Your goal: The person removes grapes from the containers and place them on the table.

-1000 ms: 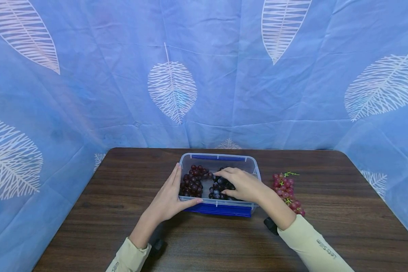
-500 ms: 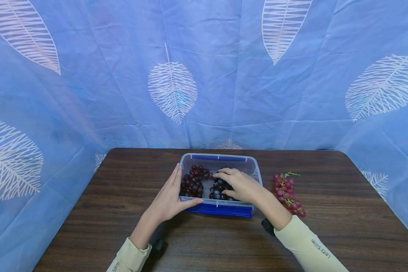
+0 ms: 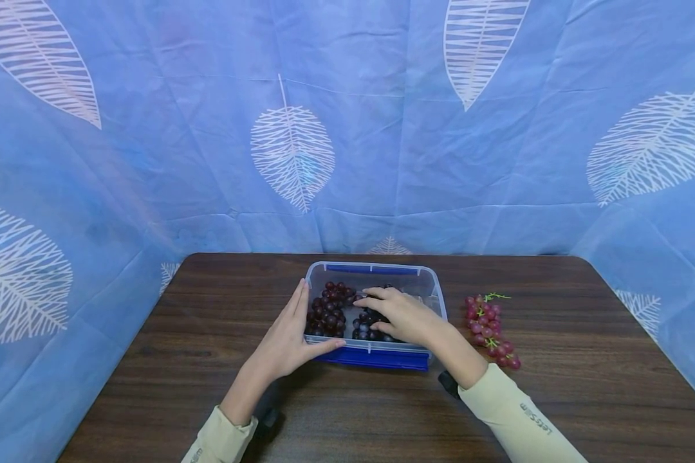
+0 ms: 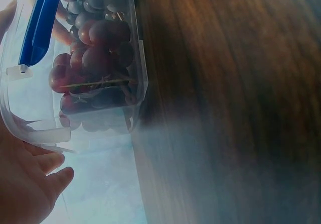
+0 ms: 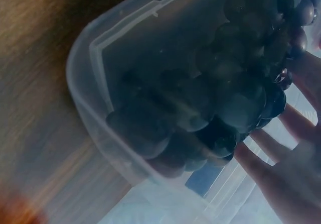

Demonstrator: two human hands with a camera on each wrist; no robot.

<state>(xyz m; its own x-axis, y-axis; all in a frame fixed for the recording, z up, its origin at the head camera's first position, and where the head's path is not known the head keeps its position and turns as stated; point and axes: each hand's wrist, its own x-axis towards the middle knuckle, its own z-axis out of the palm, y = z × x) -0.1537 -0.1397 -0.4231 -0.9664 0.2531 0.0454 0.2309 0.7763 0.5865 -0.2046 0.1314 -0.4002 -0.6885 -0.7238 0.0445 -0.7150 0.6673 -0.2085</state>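
A clear plastic food container (image 3: 434, 299) with blue clip flaps stands without a lid on the table. My left hand (image 3: 286, 334) lies along its left end with straight fingers, thumb on the front rim. The left wrist view shows a bunch of dark red grapes (image 4: 98, 58) through the wall close by that hand. Inside the right half, my right hand (image 3: 408, 315) holds a bunch of black grapes (image 3: 363, 328), fingers over the top and thumb at the near side. From the right wrist, these black grapes (image 5: 235, 103) show dimly through the plastic, with fingertips against them.
A bunch of light red grapes (image 3: 486, 325) with green stems lies on the dark wooden table (image 3: 567, 334), to the right of the container. Behind the table hangs a blue cloth (image 3: 359, 161) with white leaf prints.
My right hand has shifted slightly left inside the container, and the black grapes under it have moved a little left too. The left hand keeps its place on the container.
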